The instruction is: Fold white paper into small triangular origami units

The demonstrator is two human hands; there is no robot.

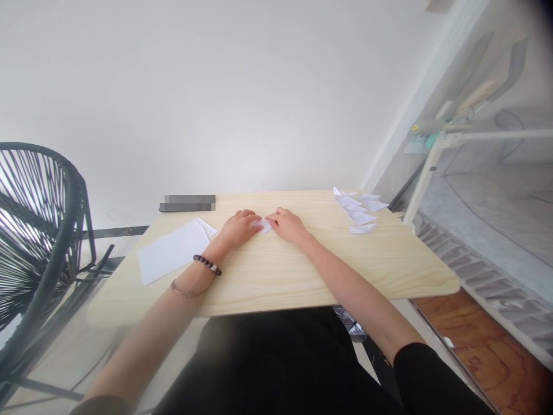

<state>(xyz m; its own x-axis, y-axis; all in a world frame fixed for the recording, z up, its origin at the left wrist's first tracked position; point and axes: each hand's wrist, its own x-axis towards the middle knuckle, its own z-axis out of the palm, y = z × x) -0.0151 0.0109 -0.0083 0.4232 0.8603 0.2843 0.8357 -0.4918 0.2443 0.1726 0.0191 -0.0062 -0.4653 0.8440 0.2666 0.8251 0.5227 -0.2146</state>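
Note:
Between my hands, near the middle of the table, lies a small folded piece of white paper (pixel 266 226). My left hand (pixel 240 228) has its thumb and fingers closed on the paper's left side. On the right side, the bent fingers of my right hand (pixel 286 223) pinch the paper's edge. The hands partly cover the paper, so its exact shape cannot be made out. To the left of my left hand rests a stack of white paper sheets (pixel 170 251), with a folded corner piece at its upper right. Several folded paper boats (pixel 360 218) stand in rows at the right.
The light wooden table (pixel 276 282) stands against a white wall. A dark, blurred-out flat object (pixel 187 203) lies at its back left. A dark woven chair (pixel 43 230) stands to the left. At the right is a white metal frame (pixel 425 184) beside a grey-covered surface.

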